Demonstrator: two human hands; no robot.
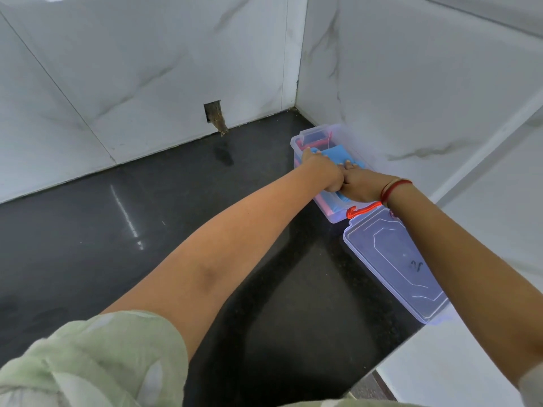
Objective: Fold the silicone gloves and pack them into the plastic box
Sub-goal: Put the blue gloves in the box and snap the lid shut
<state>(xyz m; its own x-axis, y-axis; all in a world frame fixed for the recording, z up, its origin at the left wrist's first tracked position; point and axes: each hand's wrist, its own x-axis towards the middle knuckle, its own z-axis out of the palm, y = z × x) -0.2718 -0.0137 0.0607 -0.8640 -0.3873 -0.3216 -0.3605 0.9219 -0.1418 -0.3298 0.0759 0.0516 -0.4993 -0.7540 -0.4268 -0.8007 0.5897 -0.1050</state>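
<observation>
A clear plastic box (pixel 331 216) stands on the dark counter against the right wall, in the corner. Folded blue silicone gloves (pixel 335 152) lie in it, over a pink layer. Both my hands reach into the box side by side and touch each other. My left hand (pixel 321 170) grips the blue glove with its fingers curled and its thumb by the far left rim. My right hand (pixel 358 188), with red threads on its wrist, holds the same glove at the near side. The glove's near part is hidden by my hands.
The box's clear lid (pixel 393 265) lies open flat on the counter, joined to the near end of the box by a red latch (pixel 363 210). White marble walls close off the back and right. The dark counter (pixel 147 215) stretches to the left.
</observation>
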